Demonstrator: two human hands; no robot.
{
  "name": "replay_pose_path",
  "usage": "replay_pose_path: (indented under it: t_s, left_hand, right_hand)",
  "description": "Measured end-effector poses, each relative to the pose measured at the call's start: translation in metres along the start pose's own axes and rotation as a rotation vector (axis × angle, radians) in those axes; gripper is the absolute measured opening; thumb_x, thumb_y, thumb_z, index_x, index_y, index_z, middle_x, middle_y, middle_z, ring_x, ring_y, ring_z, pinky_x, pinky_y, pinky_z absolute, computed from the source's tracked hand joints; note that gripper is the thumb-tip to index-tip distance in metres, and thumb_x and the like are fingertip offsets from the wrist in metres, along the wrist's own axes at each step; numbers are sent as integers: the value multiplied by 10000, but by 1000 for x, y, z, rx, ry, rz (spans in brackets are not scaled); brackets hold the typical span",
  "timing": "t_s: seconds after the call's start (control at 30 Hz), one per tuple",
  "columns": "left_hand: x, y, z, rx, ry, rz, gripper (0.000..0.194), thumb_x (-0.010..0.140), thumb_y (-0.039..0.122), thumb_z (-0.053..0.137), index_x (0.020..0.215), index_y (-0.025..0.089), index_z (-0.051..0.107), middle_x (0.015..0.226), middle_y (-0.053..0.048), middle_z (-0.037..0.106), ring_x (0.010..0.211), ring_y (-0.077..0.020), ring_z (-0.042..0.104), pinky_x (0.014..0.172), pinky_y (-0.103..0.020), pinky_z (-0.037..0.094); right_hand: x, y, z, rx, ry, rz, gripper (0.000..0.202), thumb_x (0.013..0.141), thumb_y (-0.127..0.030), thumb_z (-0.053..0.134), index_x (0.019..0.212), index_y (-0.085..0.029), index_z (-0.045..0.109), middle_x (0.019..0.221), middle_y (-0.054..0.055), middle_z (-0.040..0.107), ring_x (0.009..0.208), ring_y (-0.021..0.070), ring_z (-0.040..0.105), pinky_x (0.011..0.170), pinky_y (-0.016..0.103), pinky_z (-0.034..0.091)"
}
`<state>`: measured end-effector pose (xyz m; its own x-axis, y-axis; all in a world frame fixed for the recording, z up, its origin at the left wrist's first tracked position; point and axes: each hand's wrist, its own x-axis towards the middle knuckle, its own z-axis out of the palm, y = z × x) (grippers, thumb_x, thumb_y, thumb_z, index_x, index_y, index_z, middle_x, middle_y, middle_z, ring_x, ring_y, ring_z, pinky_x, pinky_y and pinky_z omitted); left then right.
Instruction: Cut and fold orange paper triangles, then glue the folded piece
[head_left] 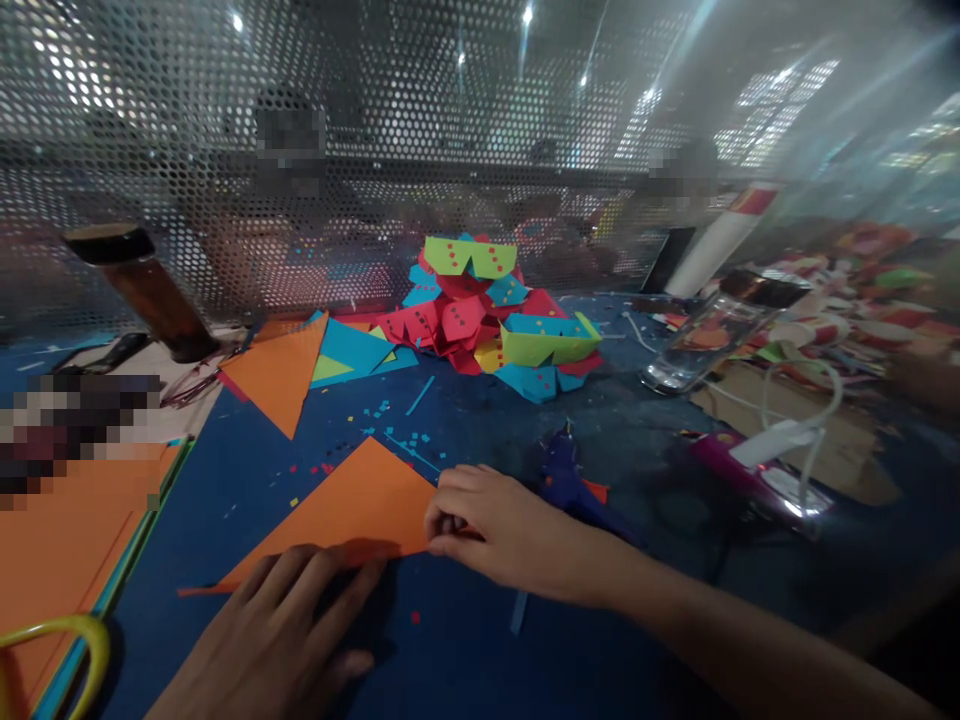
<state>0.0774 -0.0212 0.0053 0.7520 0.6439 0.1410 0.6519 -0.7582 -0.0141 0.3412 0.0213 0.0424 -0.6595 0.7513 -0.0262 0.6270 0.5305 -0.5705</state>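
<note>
On the blue table lies a folded orange paper (360, 497), roughly a triangle with its point away from me. My left hand (289, 620) rests with spread fingers on its near edge, left of the middle. At the paper's right corner my right hand (476, 525) has its fingers curled together on the edge, with the fingertips partly hidden. Just to the right of that hand is a dark blue glue gun (574, 485). Small blue and red paper bits (405, 437) are scattered beyond the orange paper.
Folded coloured paper shapes (465, 320) are piled at the back centre, beside an orange triangle (281, 365). Yellow-handled scissors (94, 650) and orange sheets (67, 540) lie left. Bottles (154, 300) (712, 335) stand at both sides. A magenta device (757, 470) with a white cable is right.
</note>
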Motion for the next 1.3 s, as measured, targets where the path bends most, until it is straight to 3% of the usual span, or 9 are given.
replay_pose_path:
  t_s: [0.2, 0.43, 0.73, 1.07, 1.3]
  left_hand:
    - [4, 2, -1, -19, -80, -51, 425, 863, 446, 650, 1267, 328, 592, 1056, -34, 685, 890, -257, 639, 748, -391, 543]
    - [8, 2, 2, -45, -52, -46, 446, 879, 537, 587, 1286, 354, 572, 1012, -38, 667, 860, -259, 618, 736, -416, 532]
    - [10, 8, -8, -12, -57, -51, 380, 878, 500, 612, 1208, 312, 633, 986, -40, 684, 848, -253, 632, 721, -387, 525]
    - [-9, 2, -3, 113, 146, 5, 493, 916, 579, 502, 1183, 192, 649, 1019, -49, 740, 861, -215, 685, 731, -317, 525]
    - [-26, 1, 5, 132, 130, -64, 501, 916, 591, 487, 1209, 215, 644, 1079, -54, 741, 916, -226, 699, 748, -314, 544]
  right_hand:
    - [2, 3, 13, -48, 69, 23, 50, 896, -245, 649, 871, -208, 627, 928, -1, 635, 896, 161, 553, 831, 321, 356]
    - [4, -2, 19, -98, 105, 10, 110, 903, -299, 652, 879, -205, 599, 949, -4, 648, 906, 166, 547, 826, 316, 352]
    - [4, -4, 20, -117, 112, 34, 145, 899, -302, 654, 851, -197, 565, 911, -7, 636, 873, 167, 534, 802, 316, 347]
    - [5, -3, 19, -112, 87, 66, 125, 891, -260, 650, 826, -204, 559, 894, -20, 620, 846, 160, 517, 794, 328, 330]
    - [5, -3, 18, -110, 92, 57, 123, 887, -251, 649, 819, -211, 555, 883, -25, 617, 845, 161, 513, 788, 330, 335]
